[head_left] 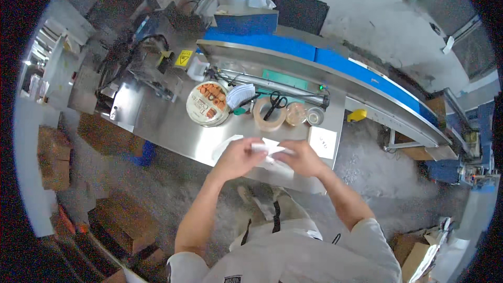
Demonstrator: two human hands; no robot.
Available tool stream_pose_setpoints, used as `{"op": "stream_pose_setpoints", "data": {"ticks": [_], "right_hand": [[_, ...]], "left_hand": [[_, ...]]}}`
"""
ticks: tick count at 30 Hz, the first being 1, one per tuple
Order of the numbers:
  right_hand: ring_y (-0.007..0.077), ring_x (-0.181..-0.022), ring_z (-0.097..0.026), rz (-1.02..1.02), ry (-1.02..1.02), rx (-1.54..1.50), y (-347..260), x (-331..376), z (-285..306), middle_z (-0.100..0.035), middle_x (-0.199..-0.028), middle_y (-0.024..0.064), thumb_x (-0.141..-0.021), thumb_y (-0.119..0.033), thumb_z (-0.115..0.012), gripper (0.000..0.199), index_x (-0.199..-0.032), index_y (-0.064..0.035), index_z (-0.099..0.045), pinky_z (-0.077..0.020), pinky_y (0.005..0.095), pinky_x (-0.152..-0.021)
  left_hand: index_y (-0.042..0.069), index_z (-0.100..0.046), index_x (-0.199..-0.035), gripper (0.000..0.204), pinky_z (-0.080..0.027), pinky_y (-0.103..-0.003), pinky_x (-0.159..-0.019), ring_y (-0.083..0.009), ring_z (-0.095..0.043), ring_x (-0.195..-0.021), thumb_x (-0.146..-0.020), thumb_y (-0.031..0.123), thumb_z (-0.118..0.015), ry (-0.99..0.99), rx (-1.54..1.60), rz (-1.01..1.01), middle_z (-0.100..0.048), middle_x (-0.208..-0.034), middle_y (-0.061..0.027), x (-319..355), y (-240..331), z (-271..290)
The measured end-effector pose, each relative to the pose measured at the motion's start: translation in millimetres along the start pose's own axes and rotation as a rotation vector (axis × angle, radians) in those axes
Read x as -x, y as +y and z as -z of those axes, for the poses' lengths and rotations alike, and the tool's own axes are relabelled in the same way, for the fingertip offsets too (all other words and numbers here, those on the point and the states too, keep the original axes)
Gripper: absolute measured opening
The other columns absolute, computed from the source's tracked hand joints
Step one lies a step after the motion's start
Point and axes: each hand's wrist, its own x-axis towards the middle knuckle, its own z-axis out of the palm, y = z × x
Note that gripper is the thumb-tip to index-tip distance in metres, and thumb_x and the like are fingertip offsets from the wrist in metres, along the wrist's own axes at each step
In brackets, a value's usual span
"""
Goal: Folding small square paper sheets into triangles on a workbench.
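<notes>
Both my hands meet over the front edge of a steel workbench. Between them is a small piece of white paper, which looks folded or creased. My left hand pinches its left side, and my right hand grips its right side. Beside my left hand a flat white sheet lies on the steel. Just beyond my hands are a tape roll with black-handled scissors resting on it, and a round tin with biscuits pictured on its lid.
Two smaller tape rolls, one tan and one clear, stand near a white card. A metal bar device runs along the back. Dark machinery stands at the left. Cardboard boxes sit on the floor.
</notes>
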Motion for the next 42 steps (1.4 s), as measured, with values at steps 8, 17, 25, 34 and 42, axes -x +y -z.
{"op": "stream_pose_setpoints", "data": {"ticks": [8, 17, 25, 34, 42], "right_hand": [[0.0183, -0.109, -0.061, -0.112, 0.182, -0.93, 12, 0, 11, -0.064, -0.12, 0.0093, -0.094, -0.007, -0.055, 0.047, -0.14, -0.004, -0.047, -0.0477, 0.0306, -0.093], [0.0358, -0.141, -0.035, 0.477, 0.179, 0.235, -18, 5, 5, -0.042, -0.147, 0.0181, -0.068, -0.005, -0.07, 0.079, -0.142, -0.0105, -0.044, -0.0344, 0.0477, -0.113], [0.0172, -0.072, -0.071, -0.112, -0.07, -0.121, -49, -1, 22, -0.071, -0.086, 0.0141, -0.086, -0.001, -0.062, 0.022, -0.107, 0.0043, -0.067, -0.0554, 0.0291, -0.064], [0.0139, -0.069, -0.068, -0.237, -0.105, -0.447, -49, -3, 37, -0.069, -0.093, 0.0075, -0.093, -0.009, -0.063, 0.018, -0.107, 0.0014, -0.068, -0.0557, 0.0272, -0.062], [0.0219, -0.074, -0.07, 0.0, -0.113, -0.736, -28, 4, 42, -0.068, -0.1, 0.0128, -0.088, 0.011, -0.05, 0.024, -0.103, 0.0033, -0.068, -0.0596, 0.0314, -0.065]], "left_hand": [[0.004, -0.05, -0.134, 0.044, -0.048, -0.022, -0.071, -0.0082, -0.063, -0.081, -0.092, 0.007, -0.064, 0.13, 0.431, 0.059, -0.07, -0.091, -0.0047, 19, 22, 17], [0.007, -0.05, -0.137, 0.048, -0.05, -0.025, -0.079, -0.011, -0.064, -0.092, -0.092, 0.01, -0.065, 0.076, 0.666, 0.15, -0.069, -0.103, -0.0065, 33, 17, 25], [0.006, -0.049, -0.139, 0.068, -0.041, -0.031, -0.103, -0.0199, -0.053, -0.125, -0.081, 0.029, -0.078, 0.138, -0.04, -0.328, -0.059, -0.13, -0.0118, 47, 40, 25], [-0.001, -0.07, -0.112, 0.023, -0.049, -0.024, -0.066, -0.0082, -0.058, -0.072, -0.092, 0.008, -0.065, 0.153, 0.068, 0.121, -0.068, -0.09, -0.0034, 43, 48, 35], [-0.003, -0.071, -0.105, 0.02, -0.055, -0.027, -0.068, -0.0136, -0.064, -0.074, -0.091, 0.0, -0.057, 0.054, 0.456, 0.016, -0.07, -0.094, -0.0101, 50, 39, 45]]}}
